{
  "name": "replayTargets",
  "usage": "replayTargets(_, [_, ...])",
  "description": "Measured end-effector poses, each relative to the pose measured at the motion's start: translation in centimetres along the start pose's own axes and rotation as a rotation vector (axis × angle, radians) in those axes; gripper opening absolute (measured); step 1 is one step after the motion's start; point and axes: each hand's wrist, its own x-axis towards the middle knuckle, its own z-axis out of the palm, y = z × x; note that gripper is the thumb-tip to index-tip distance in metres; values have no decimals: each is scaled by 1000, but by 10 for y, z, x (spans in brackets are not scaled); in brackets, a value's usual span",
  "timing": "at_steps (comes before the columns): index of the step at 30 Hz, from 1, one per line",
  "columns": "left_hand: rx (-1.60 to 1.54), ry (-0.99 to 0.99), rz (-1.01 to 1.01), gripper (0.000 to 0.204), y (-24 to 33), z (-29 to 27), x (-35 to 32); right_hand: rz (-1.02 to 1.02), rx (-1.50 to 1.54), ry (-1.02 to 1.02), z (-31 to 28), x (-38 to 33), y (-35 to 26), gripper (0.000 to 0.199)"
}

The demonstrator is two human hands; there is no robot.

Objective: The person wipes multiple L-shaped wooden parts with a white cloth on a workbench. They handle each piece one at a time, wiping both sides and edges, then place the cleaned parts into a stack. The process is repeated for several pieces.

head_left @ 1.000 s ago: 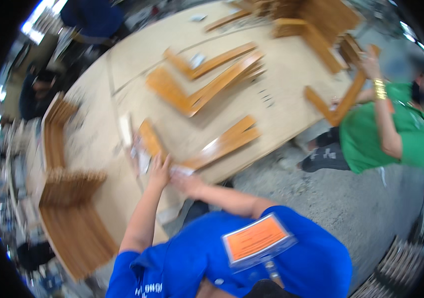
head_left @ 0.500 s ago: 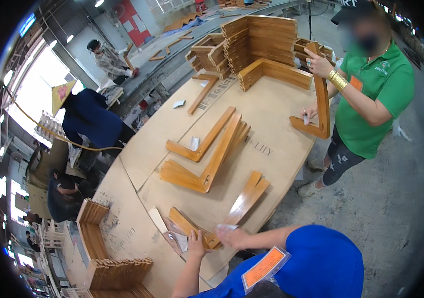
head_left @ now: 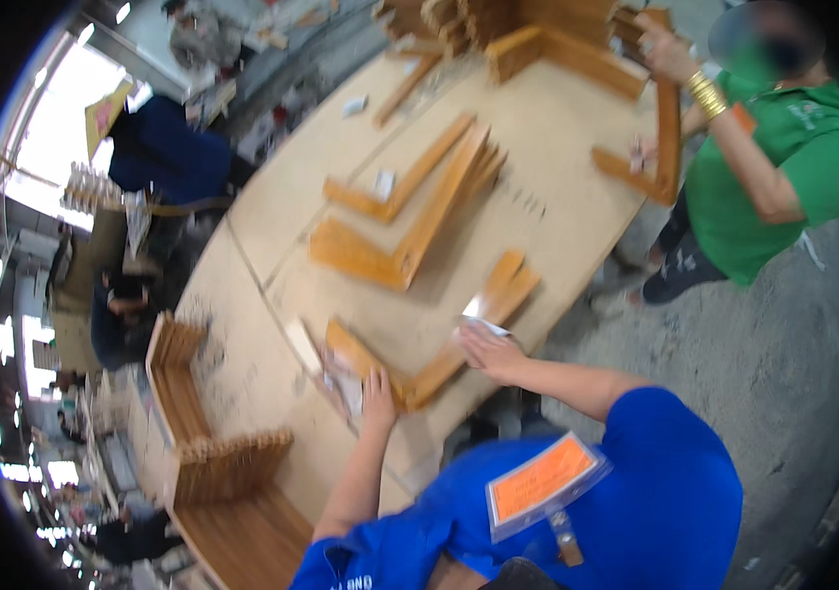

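An L-shaped, varnished wooden frame piece (head_left: pixel 423 385) lies on the table in front of me, its corner toward my body. My left hand (head_left: pixel 377 397) rests on its left leg near the corner, fingers stretched out. My right hand (head_left: pixel 494 356) lies over the right leg and presses a small whitish sheet (head_left: pixel 485 323) onto the wood. Whether the sheet is paper, cloth or an abrasive I cannot tell. The right leg's end (head_left: pixel 510 280) shows beyond the sheet. Beside my left hand lie crumpled pale sheets (head_left: pixel 343 382).
More L-shaped pieces (head_left: pixel 407 258) lie mid-table, a small sheet (head_left: pixel 384 184) by them. Stacks stand at the left (head_left: pixel 232 464) and far end (head_left: pixel 577 22). Across the table a co-worker in a green shirt (head_left: pixel 783 187) holds another L-shaped piece (head_left: pixel 668 143). Other people work at the left.
My right hand has slid with the whitish sheet from near the corner outward along the right leg. My left hand stays by the left leg. The whole view has shifted.
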Motion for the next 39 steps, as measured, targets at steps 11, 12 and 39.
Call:
replayTargets(11, [57,-246,-191,127,28,-37,-1,100,-149,132,-50,6,52,58])
replayTargets(12, [68,-253,-205,126,29,-39,-1,239,-311,77,-56,3,64,60])
replayTargets(39, [28,-219,-160,130,22,-31,-2,362,-182,241,-28,10,59,61])
